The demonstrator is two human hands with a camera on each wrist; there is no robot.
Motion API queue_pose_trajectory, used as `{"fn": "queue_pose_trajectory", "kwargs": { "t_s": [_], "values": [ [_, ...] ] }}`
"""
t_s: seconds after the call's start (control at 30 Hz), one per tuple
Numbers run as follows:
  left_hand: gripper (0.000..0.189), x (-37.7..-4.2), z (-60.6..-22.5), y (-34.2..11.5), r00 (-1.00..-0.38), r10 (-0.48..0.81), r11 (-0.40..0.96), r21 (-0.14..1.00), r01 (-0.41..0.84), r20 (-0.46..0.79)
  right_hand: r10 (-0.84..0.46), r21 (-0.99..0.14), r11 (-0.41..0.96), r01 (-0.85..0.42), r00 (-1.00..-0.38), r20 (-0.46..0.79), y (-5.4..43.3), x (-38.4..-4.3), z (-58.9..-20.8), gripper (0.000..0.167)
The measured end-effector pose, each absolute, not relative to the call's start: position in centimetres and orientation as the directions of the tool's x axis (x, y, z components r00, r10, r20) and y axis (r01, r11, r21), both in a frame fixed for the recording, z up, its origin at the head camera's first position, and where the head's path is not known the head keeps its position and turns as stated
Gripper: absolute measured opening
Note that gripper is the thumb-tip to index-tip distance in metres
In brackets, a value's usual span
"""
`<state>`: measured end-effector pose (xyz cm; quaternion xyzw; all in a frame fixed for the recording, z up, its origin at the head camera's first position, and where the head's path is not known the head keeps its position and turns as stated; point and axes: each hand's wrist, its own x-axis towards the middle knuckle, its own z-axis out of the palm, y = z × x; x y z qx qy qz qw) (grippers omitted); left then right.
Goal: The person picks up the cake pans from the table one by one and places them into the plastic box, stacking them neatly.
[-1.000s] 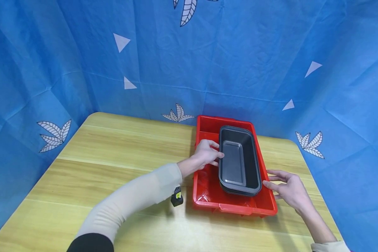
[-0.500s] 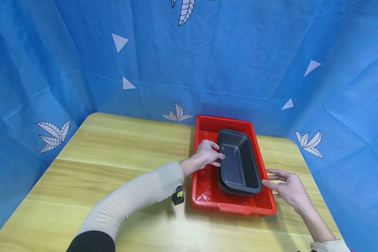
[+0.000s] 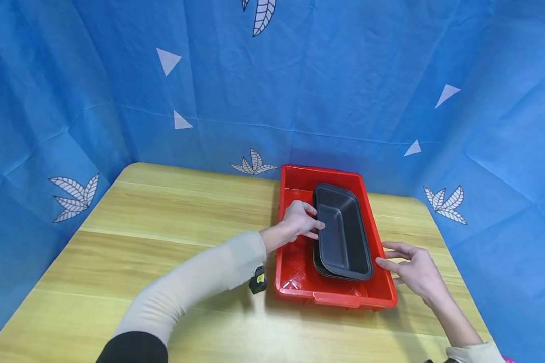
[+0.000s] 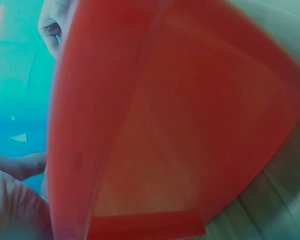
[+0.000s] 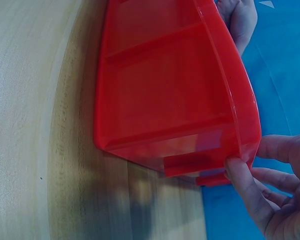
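Note:
A dark grey loaf pan (image 3: 338,229) lies inside a red plastic bin (image 3: 295,267). It sits slightly askew over a second loaf pan (image 3: 319,263), whose rim peeks out along the near left side. My left hand (image 3: 297,220) pinches the upper pan's left rim, thumb over the inner edge and fingers on the outer side. At the bin's right wall, my right hand (image 3: 415,269) grips the rim; the right wrist view shows fingers (image 5: 247,187) on the rim at a corner. The left wrist view is mostly filled by the bin's outer wall (image 4: 155,125), which hides the pans.
The bin stands on a wooden table (image 3: 172,217), close to its back edge. A blue curtain (image 3: 236,91) with leaf and triangle prints rises behind and at both sides. A small black device (image 3: 258,280) hangs at the left sleeve's cuff.
The upper pan has tilted and turned a little over the lower one, baring more of the lower rim at the near left. Both hands keep nearly the same place.

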<state>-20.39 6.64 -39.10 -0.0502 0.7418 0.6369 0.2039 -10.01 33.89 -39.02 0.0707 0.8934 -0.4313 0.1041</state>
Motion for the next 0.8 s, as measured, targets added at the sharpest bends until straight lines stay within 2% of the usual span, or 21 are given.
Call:
{"fn": "queue_pose_trajectory", "kwargs": {
  "t_s": [0.47,0.8],
  "values": [
    [0.048,-20.1,-39.2,5.0,-0.915,0.223,0.079,0.942,-0.325,-0.335,0.035,-0.759,0.620,0.199,-0.973,-0.227,34.0,-9.9,-39.1,0.064],
    [0.041,-20.1,-37.5,0.3,-0.922,0.203,0.151,0.941,-0.302,-0.328,0.013,-0.763,0.633,0.131,-0.987,-0.159,34.6,-10.0,-37.9,0.062]
  ]
}}
